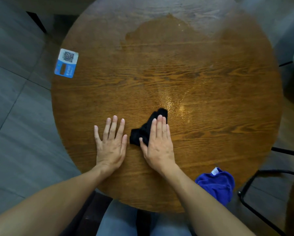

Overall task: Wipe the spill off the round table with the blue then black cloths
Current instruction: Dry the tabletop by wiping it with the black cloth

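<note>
Right hand (158, 143) lies flat, fingers together, pinning the black cloth (147, 129) to the worktop (211, 133) just below the wet sheen (172, 103), ready to sweep. Left hand (111, 143) braces, palm down, empty. The blue cloth (217, 185) sits parked at the near-right edge.

One head-worn wide-angle view looks steeply down, close over the round table (108, 92).

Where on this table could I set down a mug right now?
The table is bare between the QR sticker and the wet streaks. The near edge is crowded: left hand, right hand on the black cloth, blue cloth.
</note>
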